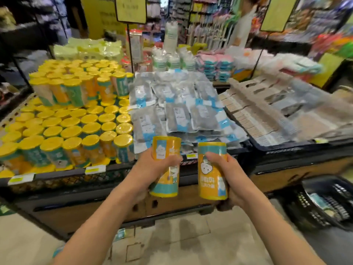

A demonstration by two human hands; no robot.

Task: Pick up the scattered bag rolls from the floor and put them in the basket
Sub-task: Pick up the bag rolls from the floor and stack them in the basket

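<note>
My left hand (150, 170) grips a yellow-and-teal bag roll (165, 150), held upright in front of the display's edge. A second roll of the same kind (211, 180) is gripped by my right hand (227, 173), just to the right of the first. Both rolls are roughly upright, side by side and apart. On the floor at the lower right stands a black plastic basket (313, 217) with a pack inside. Two small teal items (120, 234) lie on the floor near the display's base; they are too blurred to tell what they are.
A low display table (63, 175) in front of me holds several rows of yellow-capped rolls (76, 129), grey packs (177, 111) and flat packs (267, 111). A sign pole (130, 50) rises from it. A person (244, 25) stands in the far aisle among shelves.
</note>
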